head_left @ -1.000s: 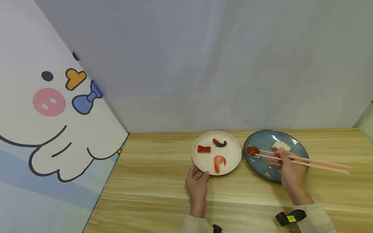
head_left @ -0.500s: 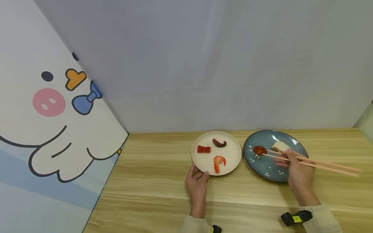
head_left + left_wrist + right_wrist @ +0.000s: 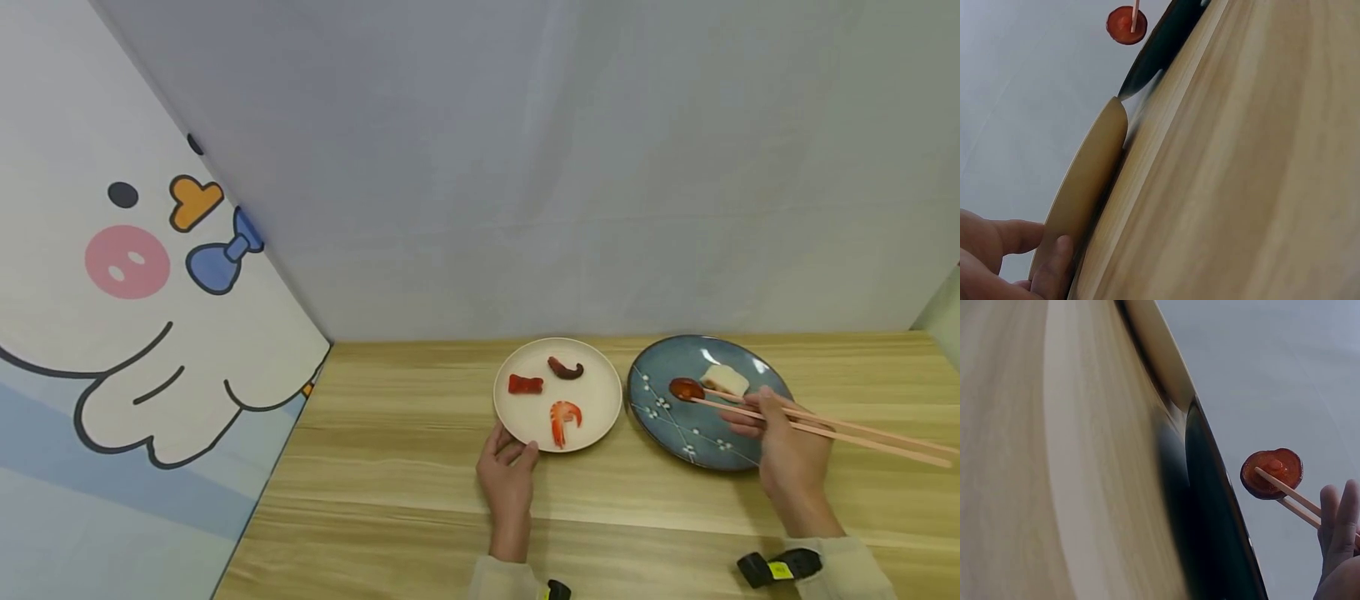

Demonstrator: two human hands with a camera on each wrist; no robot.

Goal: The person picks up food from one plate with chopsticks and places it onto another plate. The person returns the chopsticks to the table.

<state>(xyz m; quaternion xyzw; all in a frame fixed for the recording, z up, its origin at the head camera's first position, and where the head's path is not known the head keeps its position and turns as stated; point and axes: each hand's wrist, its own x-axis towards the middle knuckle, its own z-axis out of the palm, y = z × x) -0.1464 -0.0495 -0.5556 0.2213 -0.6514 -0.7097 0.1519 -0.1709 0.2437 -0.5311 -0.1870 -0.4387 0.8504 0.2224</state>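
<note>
My right hand [image 3: 793, 458] holds a pair of pale wooden chopsticks [image 3: 847, 427] that point left. Pinched between their tips is a glossy reddish-brown mushroom [image 3: 686, 389], a round cap with a stub at its centre in the right wrist view. The mushroom hangs above the blue plate [image 3: 660, 429]; both wrist views show it apart from the rim. On that plate a white food piece [image 3: 725, 380] lies behind the chopsticks. With thumb and fingers, my left hand [image 3: 507, 479] holds the near-left rim of the cream plate [image 3: 596, 408].
The cream plate bears a shrimp [image 3: 564, 422], a dark red block [image 3: 525, 384] and a curled octopus tentacle [image 3: 565, 368]. Both plates stand side by side on the wooden table [image 3: 390, 467], near the grey backdrop [image 3: 525, 208]. A cartoon-printed panel [image 3: 150, 333] closes the left side.
My right hand has moved right and slightly nearer, carrying the chopsticks and mushroom from the blue plate's left rim toward its middle. My left hand and the cream plate have stayed put.
</note>
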